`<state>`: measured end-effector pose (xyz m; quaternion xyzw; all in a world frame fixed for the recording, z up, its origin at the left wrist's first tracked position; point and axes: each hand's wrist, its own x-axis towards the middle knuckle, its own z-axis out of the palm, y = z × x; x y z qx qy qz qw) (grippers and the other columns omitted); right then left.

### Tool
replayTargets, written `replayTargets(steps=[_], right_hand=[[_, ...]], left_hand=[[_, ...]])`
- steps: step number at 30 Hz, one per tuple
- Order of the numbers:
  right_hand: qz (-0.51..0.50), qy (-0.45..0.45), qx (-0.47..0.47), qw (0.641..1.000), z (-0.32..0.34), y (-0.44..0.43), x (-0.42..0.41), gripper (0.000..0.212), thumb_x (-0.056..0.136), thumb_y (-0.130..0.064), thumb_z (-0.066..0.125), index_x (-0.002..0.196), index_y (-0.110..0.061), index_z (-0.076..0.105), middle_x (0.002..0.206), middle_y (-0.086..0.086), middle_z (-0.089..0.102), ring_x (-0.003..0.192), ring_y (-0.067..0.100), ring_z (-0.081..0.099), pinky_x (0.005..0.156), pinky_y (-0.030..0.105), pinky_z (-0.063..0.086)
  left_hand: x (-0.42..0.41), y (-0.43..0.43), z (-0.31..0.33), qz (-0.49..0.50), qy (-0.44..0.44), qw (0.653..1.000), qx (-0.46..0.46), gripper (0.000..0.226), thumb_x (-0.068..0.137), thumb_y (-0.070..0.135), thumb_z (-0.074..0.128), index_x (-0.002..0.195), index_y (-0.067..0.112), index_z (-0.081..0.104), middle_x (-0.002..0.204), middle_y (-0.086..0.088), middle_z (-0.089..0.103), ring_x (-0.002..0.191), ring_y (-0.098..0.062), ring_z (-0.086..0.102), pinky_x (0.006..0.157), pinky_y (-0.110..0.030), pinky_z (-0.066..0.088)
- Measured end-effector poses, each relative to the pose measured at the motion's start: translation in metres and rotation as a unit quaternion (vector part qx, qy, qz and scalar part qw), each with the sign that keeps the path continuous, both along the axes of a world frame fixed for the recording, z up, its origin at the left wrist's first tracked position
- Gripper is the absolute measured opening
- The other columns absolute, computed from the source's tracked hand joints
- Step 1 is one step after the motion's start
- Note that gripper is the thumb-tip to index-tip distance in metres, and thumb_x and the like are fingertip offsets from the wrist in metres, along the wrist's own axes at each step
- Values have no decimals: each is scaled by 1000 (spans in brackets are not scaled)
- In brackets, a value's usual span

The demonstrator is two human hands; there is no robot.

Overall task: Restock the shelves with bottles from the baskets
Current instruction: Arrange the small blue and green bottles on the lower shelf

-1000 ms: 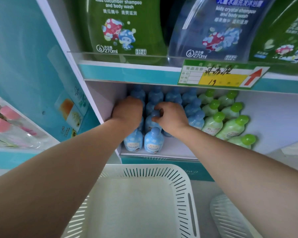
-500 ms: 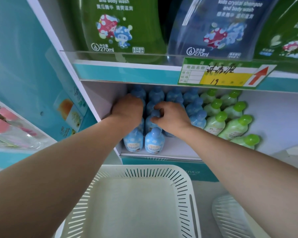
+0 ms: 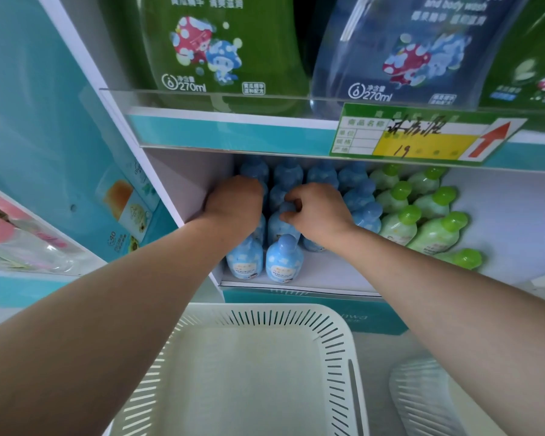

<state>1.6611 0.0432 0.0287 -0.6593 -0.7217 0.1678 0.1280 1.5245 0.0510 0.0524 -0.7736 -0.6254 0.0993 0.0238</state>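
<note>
Looking down through the head camera, I have a white basket (image 3: 337,335) nearest me, under both forearms. A second basket (image 3: 422,394) sits just beside it on the right, only partly in frame. Beyond them runs the front edge of the lower shelf (image 3: 334,278). Two blue bottles (image 3: 284,259) stand upright side by side at that edge, near the shelf's left wall. Just behind them my right hand (image 3: 320,212) curls its fingers round the cap of a third blue bottle (image 3: 277,226), grasping it in the next row. My left hand (image 3: 233,201) reaches over the column against the left wall, knuckles up. Its fingers are hidden among the bottles, so I cannot tell whether it grasps anything. More blue ones fill the rows back to the rear wall. Green bottles (image 3: 422,212) with bright green caps stand in rows just to their right. Higher up, a price tag (image 3: 422,136) with a red arrow and a handwritten 19 hangs on the front edge of the upper shelf (image 3: 233,133). Behind its clear rail stand a large green bottle (image 3: 224,48) and a large blue bottle (image 3: 406,51), both marked 270ml.
</note>
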Motion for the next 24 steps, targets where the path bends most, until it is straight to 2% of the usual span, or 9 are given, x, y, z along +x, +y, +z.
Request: replayTargets(steps=[3,5,7,9,12,15,18,24], right_hand=[[1,-11,3,1000,-2,0,-2,15,86,-30,61,89,-17,67,89,3,68,87,21,59,61,23,32],[4,-17,3,1000,-2,0,-2,15,85,-32,61,87,-18,65,87,2,66,88,21,59,52,23,27],[3,-15,-1,1000,-1,1,0,17,83,-36,63,87,-20,64,81,0,62,85,20,59,49,21,29],[-16,3,3,1000,2,2,1,24,81,-41,63,93,-20,64,82,-2,62,83,19,57,58,24,40],[-45,35,55,997,5,10,3,21,85,-31,58,101,-19,64,94,3,67,91,25,61,74,33,50],[-56,40,43,997,3,23,3,20,87,-24,56,106,-20,64,105,3,66,98,25,61,75,30,47],[-65,23,15,997,-7,35,3,12,87,-26,54,93,-27,65,99,-1,66,92,23,60,68,27,40],[-59,17,46,997,-13,44,4,16,89,-20,51,93,-23,66,97,0,65,81,17,53,67,24,34]], left_hand=[[-1,1,-1,4,-4,1000,-4,19,95,11,51,110,7,61,114,-11,63,107,-27,61,79,-31,47],[-2,2,0,3,-1,1000,-7,17,95,11,51,108,7,62,113,-10,64,105,-27,62,75,-31,45],[-2,2,1,4,-7,1000,-14,17,93,10,52,106,7,62,111,-10,64,104,-27,62,72,-30,43],[-2,3,1,4,-13,1000,-12,17,93,13,53,107,8,61,112,-10,62,104,-27,61,72,-31,43],[-2,10,-3,-8,-30,999,24,27,94,17,49,120,11,54,124,-12,51,112,-28,53,83,-34,46],[1,19,-10,16,-90,996,-3,37,94,12,40,130,13,45,130,-15,45,116,-32,50,90,-39,44],[5,23,-19,43,-96,994,-33,35,95,11,38,128,8,50,132,-15,46,120,-32,50,94,-38,43],[5,22,-22,42,-88,995,-23,34,96,9,37,125,7,54,134,-16,42,119,-31,49,98,-37,43]])
